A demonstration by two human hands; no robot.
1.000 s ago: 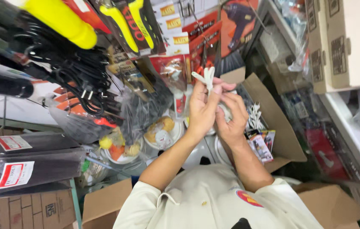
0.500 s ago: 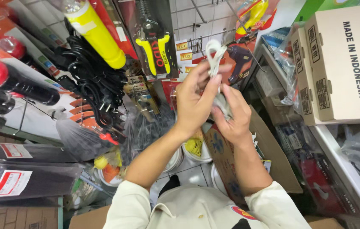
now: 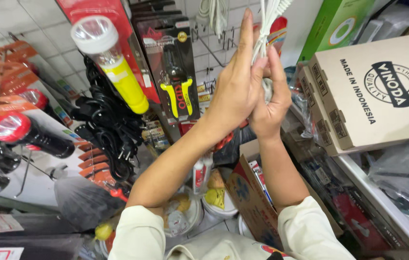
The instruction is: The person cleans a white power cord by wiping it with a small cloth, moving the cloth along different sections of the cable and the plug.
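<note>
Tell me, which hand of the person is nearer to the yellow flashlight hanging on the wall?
Left. The left hand is raised just right of the yellow flashlight, with packaged tools between them. The right hand is behind the left one, farther away. Both hold the white cord bundle.

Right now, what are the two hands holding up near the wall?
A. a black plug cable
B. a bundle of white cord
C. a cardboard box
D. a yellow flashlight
B: the left hand and right hand press together around a bundle of white cord, while the yellow flashlight hangs untouched on the wall and the cardboard box sits on the shelf.
</note>
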